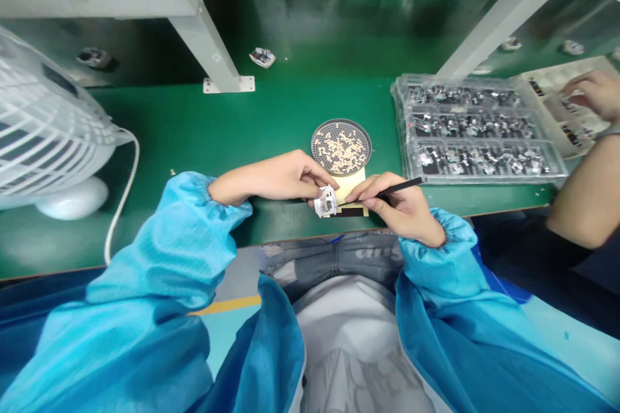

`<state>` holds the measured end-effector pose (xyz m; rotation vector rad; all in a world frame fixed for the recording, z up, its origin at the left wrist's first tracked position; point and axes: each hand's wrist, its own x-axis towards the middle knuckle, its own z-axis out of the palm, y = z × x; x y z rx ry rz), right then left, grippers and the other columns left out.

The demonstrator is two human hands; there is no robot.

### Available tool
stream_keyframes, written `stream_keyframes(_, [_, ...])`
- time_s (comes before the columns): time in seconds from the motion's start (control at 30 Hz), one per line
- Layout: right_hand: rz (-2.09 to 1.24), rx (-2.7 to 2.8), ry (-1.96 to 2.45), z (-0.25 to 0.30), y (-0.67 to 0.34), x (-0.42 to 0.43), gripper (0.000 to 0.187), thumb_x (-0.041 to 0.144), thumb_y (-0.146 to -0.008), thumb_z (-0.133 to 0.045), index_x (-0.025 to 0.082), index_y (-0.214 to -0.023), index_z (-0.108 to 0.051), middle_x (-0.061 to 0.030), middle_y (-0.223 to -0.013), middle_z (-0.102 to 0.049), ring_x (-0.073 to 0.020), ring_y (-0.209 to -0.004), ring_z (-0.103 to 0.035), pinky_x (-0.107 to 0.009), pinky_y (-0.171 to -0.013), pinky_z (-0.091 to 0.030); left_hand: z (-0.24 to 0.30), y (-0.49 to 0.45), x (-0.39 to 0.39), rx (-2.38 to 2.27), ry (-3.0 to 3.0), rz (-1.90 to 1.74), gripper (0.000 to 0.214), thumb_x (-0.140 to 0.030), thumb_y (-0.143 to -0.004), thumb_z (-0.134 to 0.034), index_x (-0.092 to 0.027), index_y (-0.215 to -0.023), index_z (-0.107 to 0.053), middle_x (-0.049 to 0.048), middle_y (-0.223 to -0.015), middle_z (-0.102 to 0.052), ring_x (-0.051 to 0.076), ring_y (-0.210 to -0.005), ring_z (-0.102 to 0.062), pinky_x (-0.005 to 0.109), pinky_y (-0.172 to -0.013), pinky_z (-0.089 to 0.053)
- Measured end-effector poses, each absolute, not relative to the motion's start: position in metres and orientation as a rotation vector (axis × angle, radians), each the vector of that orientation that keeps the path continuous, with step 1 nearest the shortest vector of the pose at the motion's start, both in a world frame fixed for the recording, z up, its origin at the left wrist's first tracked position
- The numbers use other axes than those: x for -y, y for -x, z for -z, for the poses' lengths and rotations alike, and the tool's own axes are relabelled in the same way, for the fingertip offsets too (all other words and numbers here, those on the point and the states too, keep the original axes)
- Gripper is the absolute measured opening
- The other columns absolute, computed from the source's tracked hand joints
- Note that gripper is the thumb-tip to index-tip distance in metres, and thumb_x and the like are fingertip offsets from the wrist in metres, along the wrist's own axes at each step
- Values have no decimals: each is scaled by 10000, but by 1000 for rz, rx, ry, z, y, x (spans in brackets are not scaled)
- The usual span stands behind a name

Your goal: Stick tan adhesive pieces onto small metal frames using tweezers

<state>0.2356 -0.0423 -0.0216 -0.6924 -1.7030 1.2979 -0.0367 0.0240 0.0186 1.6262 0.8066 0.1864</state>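
Note:
Near the table's front edge, my left hand [300, 179] is closed on a small white plastic housing [326, 202], its hollow side showing. My right hand [394, 205] pinches black tweezers [402, 186], the back end pointing right and the thin tip reaching toward the housing. Whether the tip touches the housing or grips a piece, I cannot tell. Just beyond my hands sits a round dark perforated dish [367, 155] with many small cream-coloured pieces [341, 150]. Under the hands lies a pale yellow sheet [357, 182], partly covered by them.
A white fan [53, 122] stands at the left with its cable [126, 197]. Clear trays [479, 129] of small parts are stacked at the right. A co-worker's hand [595, 93] is over a cream tray [598, 66]. Another housing [262, 57] lies beside a metal post [216, 51].

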Motion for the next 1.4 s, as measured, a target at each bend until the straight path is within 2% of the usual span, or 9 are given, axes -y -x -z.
stream_keyframes(0.2, [-1301,1552,767,4,-253,52,72,299,-1022,-639,232,-1023,-665,-75,-1029,-787,-223,-968,-755,-412,-904,-601,-19,39,-25,-809,-1602,-209,381,-230,-786,-776,-205,-1159,-849,37,-809,-783,163,-653,-702,215,-609,-518])
stream_keyframes(0.37, [-647,1464,1228,-25,-300,34,252,438,-1016,-577,239,-971,-723,-30,-744,-661,-203,-691,-631,-351,-676,-500,-21,30,-19,-721,-1466,-301,438,-219,-796,-808,-201,-1234,-791,99,-1131,-799,213,-899,-780,302,-813,-621])
stream_keyframes(0.47, [-239,1707,1685,-34,-320,17,287,461,-964,-638,213,-991,-779,-53,-772,-704,-210,-709,-622,-338,-678,-439,-19,19,-11,-771,-1415,-464,379,-241,-770,-855,-170,-1137,-795,106,-1120,-792,220,-952,-769,305,-829,-622])
stream_keyframes(0.57, [-138,1900,1981,-37,-320,7,325,506,-908,-694,209,-985,-801,-55,-737,-712,-212,-669,-608,-324,-642,-378,-17,10,-5,-862,-1328,-627,334,-254,-786,-843,-140,-1095,-787,101,-1029,-789,182,-853,-741,261,-740,-597])
stream_keyframes(0.8, [-248,1970,1875,-35,-320,4,254,417,-803,-807,206,-943,-777,-79,-927,-759,-211,-735,-633,-332,-668,-425,-11,9,-7,-791,-1097,-840,278,-334,-866,-705,-129,-1012,-825,101,-913,-768,162,-717,-669,236,-572,-492])
stream_keyframes(0.97, [-340,1767,1693,-31,-313,13,226,390,-804,-833,216,-879,-711,-18,-759,-697,-158,-615,-560,-320,-620,-434,-8,10,-9,-784,-1052,-897,311,-350,-846,-681,-112,-1000,-809,110,-885,-769,192,-709,-696,262,-562,-488])
stream_keyframes(1.17, [-845,1521,1341,-26,-250,30,277,436,-788,-896,215,-870,-750,-17,-739,-730,-153,-621,-618,-303,-594,-485,-7,5,-5,-884,-1149,-969,425,-245,-734,-858,-114,-1127,-761,103,-1045,-789,154,-736,-712,237,-620,-553])
stream_keyframes(1.3, [-1198,1444,1190,-9,-222,29,366,516,-780,-898,205,-950,-807,-37,-839,-792,-194,-774,-723,-321,-718,-580,-7,4,-4,-998,-1298,-990,398,-343,-800,-877,-104,-1109,-799,118,-989,-810,154,-713,-720,244,-637,-584])
stream_keyframes(1.4, [-1382,1410,1152,0,-213,28,399,546,-731,-924,188,-866,-810,-47,-847,-806,-186,-778,-727,-303,-729,-585,-8,4,-4,-1072,-1361,-1022,381,-424,-838,-856,-116,-1062,-836,106,-941,-814,121,-615,-660,223,-563,-537])
